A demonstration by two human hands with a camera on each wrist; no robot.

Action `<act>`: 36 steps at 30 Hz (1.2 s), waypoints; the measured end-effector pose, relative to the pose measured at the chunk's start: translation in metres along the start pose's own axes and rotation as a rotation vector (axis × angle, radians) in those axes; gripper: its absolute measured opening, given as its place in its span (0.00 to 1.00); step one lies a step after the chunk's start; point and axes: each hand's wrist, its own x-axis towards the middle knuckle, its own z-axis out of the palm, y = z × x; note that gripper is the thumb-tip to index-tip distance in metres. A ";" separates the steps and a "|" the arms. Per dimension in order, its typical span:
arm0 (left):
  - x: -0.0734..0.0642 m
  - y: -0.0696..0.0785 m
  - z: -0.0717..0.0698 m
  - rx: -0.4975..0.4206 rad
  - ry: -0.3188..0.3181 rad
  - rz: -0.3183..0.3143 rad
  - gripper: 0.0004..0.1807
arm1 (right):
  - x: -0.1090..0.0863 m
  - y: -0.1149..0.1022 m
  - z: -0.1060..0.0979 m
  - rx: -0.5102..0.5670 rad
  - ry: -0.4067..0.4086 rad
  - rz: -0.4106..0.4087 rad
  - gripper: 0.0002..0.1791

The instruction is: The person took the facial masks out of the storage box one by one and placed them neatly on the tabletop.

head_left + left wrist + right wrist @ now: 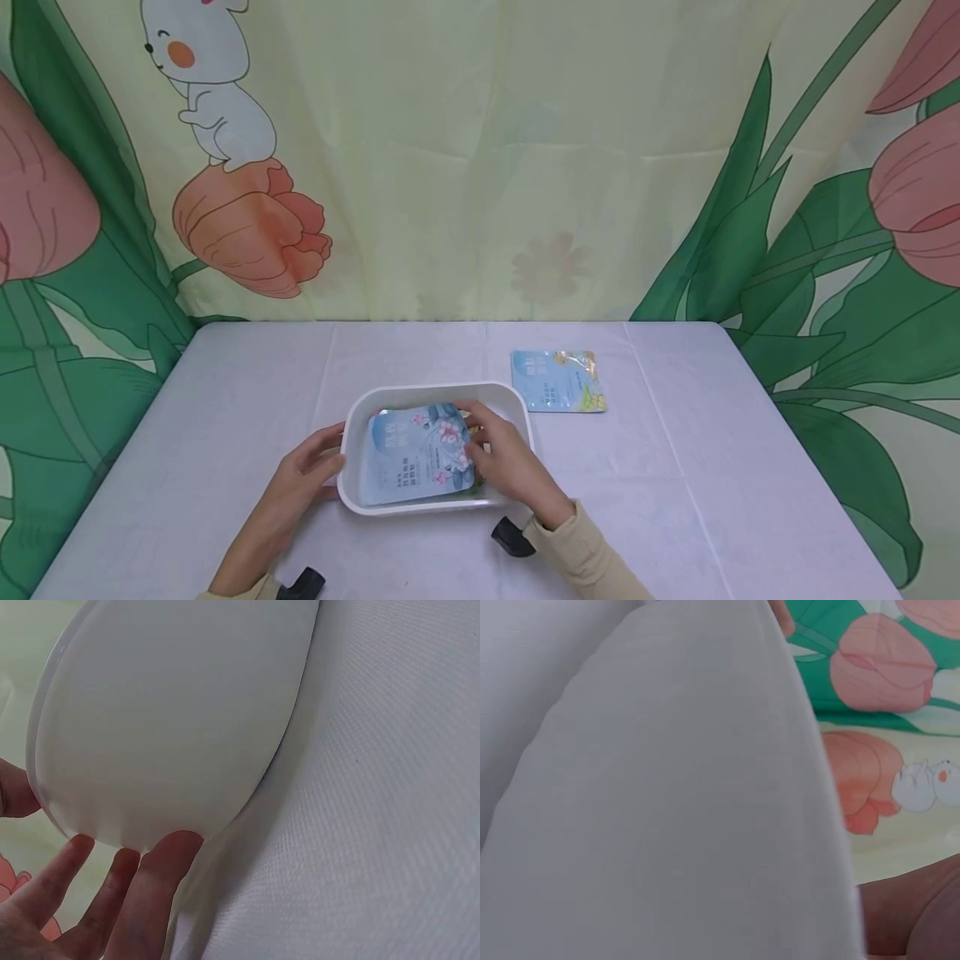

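One flat, pale-blue rectangular foil packet with pink flowers is lying inside one white plastic tray, the right hand pinching its edge, the left hand gripping the tray's end. One blue-and-yellow foil packet is resting beyond on the white-covered worktop.

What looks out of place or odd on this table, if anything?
Nothing looks spilled or damaged. The one mildly odd thing is the blue-and-yellow packet, lying on the table by the far right corner of the white tray, while the pink-flowered packet lies inside.
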 end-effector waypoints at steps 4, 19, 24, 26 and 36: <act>-0.002 0.000 -0.001 -0.011 -0.013 0.021 0.32 | -0.003 -0.001 -0.005 0.001 0.022 -0.034 0.30; -0.003 0.000 -0.001 -0.013 -0.014 0.043 0.31 | -0.009 -0.004 -0.022 0.131 0.036 -0.033 0.31; -0.002 -0.001 -0.001 -0.014 -0.009 0.027 0.32 | -0.010 -0.005 -0.026 0.128 0.050 -0.030 0.31; -0.002 -0.001 -0.001 -0.017 -0.008 0.019 0.32 | -0.010 -0.005 -0.028 0.122 0.061 -0.024 0.31; -0.001 -0.002 -0.001 -0.029 -0.011 0.019 0.31 | -0.011 -0.005 -0.040 0.129 0.097 0.004 0.30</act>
